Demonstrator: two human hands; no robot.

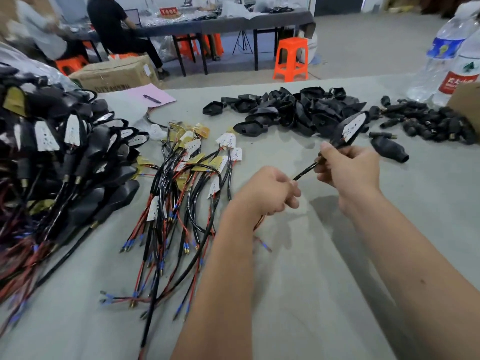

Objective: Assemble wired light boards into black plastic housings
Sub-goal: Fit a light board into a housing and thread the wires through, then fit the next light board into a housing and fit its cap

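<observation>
Holding a black plastic housing (348,131) up over the tabletop's (324,255) middle, the right hand (345,167) grips its stem; a white light board (353,126) sits in its open face. The housing's long axis runs up toward the far right corner, and its black sheathed wire (305,172) slants down to the left hand (267,190), which pinches it taut, red leads trailing under the wrist. The right hand is nearer the housing, so seating probably falls to it. Matte, teardrop-shaped empty housings (285,110) heap by the far edge; loose wired boards (192,175) lie left of the hands, finished units (65,152) at the left edge.
</observation>
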